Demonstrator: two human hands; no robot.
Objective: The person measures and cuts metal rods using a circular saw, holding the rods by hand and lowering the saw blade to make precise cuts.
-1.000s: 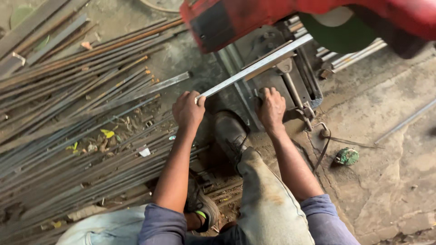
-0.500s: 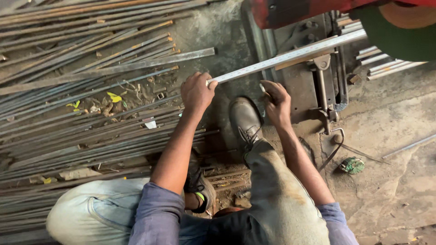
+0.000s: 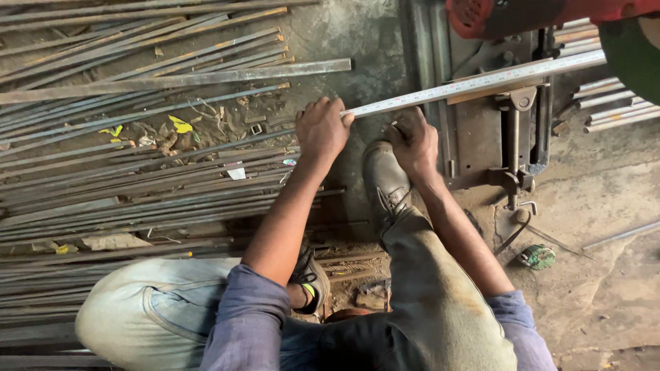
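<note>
While the left hand (image 3: 322,130) pinches its near end, the steel rule (image 3: 474,84) slants up-right; right hand's (image 3: 412,141) grip unclear.

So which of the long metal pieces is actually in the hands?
The pale steel strip running over the saw bed. The left hand grips its near end and the right hand sits just below it. The rusty rods lie untouched on the floor.

Both our arms reach forward, hands low and close together.

Our left hand (image 3: 322,130) has its knuckles up and fingers curled in a closed grip, thumb toward the right. Our right hand (image 3: 412,141) sits just beside it, fingers bent and pressed downward, its grip unclear from here. Both forearms are bare, sleeves pushed up past the elbows, and our knees are bent beneath them.
</note>
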